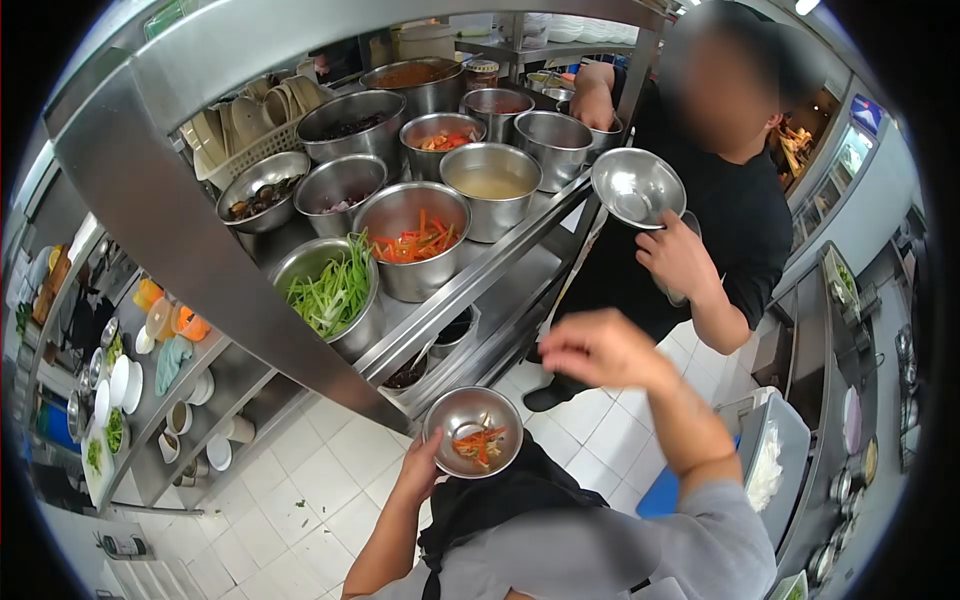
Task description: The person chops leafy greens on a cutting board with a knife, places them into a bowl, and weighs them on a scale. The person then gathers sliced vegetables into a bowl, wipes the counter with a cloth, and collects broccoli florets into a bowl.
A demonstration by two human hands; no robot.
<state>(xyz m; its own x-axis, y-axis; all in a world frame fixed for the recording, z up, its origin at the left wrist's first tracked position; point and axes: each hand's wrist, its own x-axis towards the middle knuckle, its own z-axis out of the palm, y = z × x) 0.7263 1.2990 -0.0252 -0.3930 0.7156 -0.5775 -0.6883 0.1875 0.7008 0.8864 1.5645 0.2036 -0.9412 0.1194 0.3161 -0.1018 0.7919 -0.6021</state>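
Observation:
My left hand grips a small metal bowl by its rim, low in front of my apron. Shredded orange and pale vegetables lie in the bottom of that bowl. Up and to the right, my right hand is raised in the air, its fingers smeared by motion; whether anything is between them I cannot make out. Nearest on the shelf are a pot of sliced green vegetables and a pot of red and orange pepper strips.
Several metal pots, one with pale liquid, crowd the steel shelf. A slanting steel post stands at left. On the right, a co-worker holds an empty metal bowl, their other hand at a pot. A grey bin stands behind my right arm.

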